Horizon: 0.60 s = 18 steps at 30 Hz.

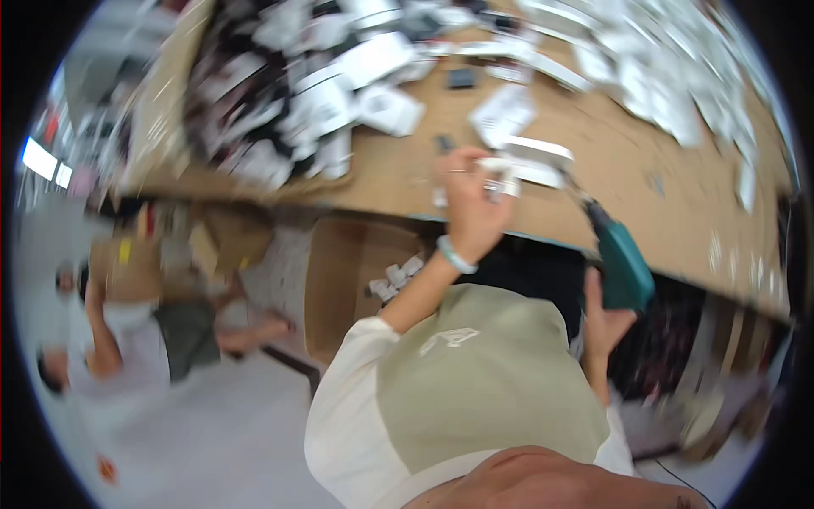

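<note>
Over the table's near edge, my left hand (476, 204) has its fingers curled around a small white plastic piece (502, 180), partly hidden by the fingers. My right hand (604, 318) grips a teal and black power screwdriver (623, 267) from below. Its thin bit points up and left, close to a longer white plastic housing (541, 153) lying on the table. Beyond that housing lies a flat white piece (502, 112). A small dark grey block (460, 79) sits farther back.
A heap of white and dark parts (322, 102) covers the brown table (619, 204) at left; rows of white housings (653, 76) fill the far right. Below the edge stands an open cardboard box (335, 280) with small white pieces. Another person (127, 331) carries a carton at left.
</note>
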{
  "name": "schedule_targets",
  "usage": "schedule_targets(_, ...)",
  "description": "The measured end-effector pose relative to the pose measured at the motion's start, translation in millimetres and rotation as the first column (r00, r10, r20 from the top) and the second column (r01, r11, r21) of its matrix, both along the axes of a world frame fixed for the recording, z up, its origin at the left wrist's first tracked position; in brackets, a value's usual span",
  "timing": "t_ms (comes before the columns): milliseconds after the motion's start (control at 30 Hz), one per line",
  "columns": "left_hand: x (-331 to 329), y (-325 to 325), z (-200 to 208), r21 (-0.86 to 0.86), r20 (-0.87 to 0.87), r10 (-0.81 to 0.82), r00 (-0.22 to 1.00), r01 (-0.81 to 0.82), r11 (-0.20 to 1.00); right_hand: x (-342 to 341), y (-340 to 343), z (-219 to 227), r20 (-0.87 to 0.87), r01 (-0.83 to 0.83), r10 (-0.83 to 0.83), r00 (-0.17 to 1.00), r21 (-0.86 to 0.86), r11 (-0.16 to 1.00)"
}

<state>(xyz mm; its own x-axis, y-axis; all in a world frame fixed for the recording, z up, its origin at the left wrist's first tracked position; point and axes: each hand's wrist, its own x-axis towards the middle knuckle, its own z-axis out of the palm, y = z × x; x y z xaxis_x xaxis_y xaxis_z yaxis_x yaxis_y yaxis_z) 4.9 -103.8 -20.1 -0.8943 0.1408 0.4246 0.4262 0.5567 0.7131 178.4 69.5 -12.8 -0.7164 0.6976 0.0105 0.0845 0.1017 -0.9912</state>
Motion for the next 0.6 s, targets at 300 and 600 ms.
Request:
schedule_targets(300,-7.5,23.2,10.7,-0.204,-0.156,-0.039,0.987,0.006,0.979,-5.0,-3.3,13.0,0.037,-0.086,0.082,0.996,0.117,0.989)
schedule_targets(600,-5.5,22.5,4.8,-0.187,-0.143,0.022,0.989,-0.049,0.981,-19.1,-5.2,10.4,0.030,-0.189,0.189,0.982,0.292,0.937)
